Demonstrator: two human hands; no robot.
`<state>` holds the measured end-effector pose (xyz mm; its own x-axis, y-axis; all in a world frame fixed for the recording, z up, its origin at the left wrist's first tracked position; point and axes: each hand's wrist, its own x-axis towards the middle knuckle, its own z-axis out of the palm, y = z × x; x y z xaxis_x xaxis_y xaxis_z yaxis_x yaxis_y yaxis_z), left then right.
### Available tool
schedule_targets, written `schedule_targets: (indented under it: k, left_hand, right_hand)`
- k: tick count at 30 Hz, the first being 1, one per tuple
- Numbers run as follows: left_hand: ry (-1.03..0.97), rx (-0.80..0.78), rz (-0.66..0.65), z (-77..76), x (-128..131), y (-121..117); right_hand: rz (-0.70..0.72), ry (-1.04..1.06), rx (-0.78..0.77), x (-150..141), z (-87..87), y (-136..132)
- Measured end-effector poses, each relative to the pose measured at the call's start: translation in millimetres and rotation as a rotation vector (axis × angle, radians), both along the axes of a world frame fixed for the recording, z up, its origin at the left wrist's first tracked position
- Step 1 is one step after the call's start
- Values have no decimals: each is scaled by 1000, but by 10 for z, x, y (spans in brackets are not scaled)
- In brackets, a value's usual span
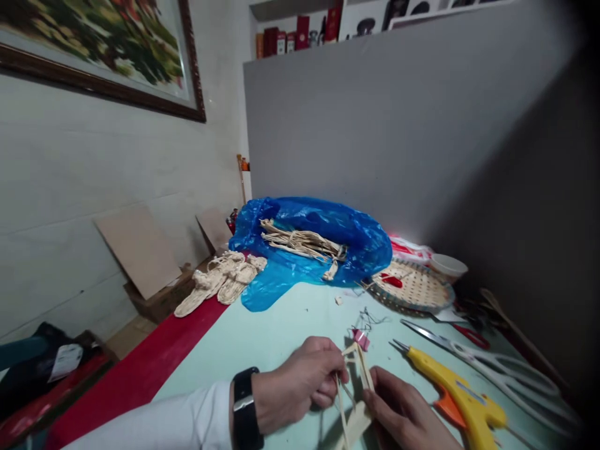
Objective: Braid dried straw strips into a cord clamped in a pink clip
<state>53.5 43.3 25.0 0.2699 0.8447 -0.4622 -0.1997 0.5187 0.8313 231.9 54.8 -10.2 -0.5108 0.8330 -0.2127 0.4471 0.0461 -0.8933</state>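
My left hand point(300, 381), wearing a dark wristband point(247, 409), is closed in a pinch on a thin pale straw strand point(342, 409) that hangs down from its fingers. Opposite it, my right hand point(405, 412) grips the side of a pale straw piece point(365, 372) with thumb and fingers. That piece narrows to a folded tip at the top, and a wider flat strip point(357, 422) shows lower down. A pink binder clip point(360, 339) sits at the folded tip; whether it grips the straw I cannot tell. Part of the right hand's fingers is hidden behind the straw.
Right of my hands lie a yellow glue gun point(457, 394) and large scissors point(497, 365). Behind them are a round woven tray point(417, 284) and a white bowl point(449, 265). A blue plastic bag point(319, 215) holds straw point(302, 242); woven sandals point(239, 281) rest at left.
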Motion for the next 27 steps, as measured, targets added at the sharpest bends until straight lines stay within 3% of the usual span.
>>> schedule_targets:
  k: [8,13,18,20,23,27]
  left_hand:
    - [-62,-3,-59,48,-45,-225]
    - [-212,93,109,0,-7,-342]
    - [-343,113,238,-42,7,-314]
    - [-341,79,201,-58,-31,-295]
    - [-314,11,45,-71,-139,-266]
    - [-247,-36,-145,-46,-318,-222]
  right_hand:
    - [-100,113,-171,9,185,-49]
    - [-197,223,-142,-43,208,-54]
    - [-114,231,-127,39,93,-35]
    - [-77,184,-79,79,122,-55]
    - [-49,38,24,119,223,-74]
    - [-161,18,39,159,284,-36]
